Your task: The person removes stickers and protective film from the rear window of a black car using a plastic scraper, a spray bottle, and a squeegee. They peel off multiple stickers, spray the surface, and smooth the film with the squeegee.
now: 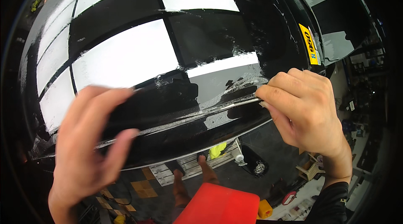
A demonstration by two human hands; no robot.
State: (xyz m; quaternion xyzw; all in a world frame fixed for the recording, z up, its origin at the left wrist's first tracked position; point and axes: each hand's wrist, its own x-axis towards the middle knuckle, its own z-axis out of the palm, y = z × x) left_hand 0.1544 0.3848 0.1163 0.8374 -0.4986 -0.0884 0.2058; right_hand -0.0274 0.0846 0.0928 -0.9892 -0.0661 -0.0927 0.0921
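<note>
A large glossy black car panel [138, 117] curves across the view, its surface wet and streaked, with bright squares of light mirrored in it. Along its near edge runs a wrinkled, shiny line of what looks like thin film [191, 116]. At the right end of that line, my right hand [300, 108] is closed, thumb and fingertips pinching the film's edge. My left hand [90, 140] is over the left part of the same edge, slightly blurred. Its thumb stands apart from its fingers, and nothing shows between them.
A yellow sticker [310, 44] sits on glass at the upper right. Below are a white slatted platform [161, 174] under my feet, a yellow-green cloth [218, 150], a red smooth-faced object [220, 205] at my waist and a wooden stool [310, 169].
</note>
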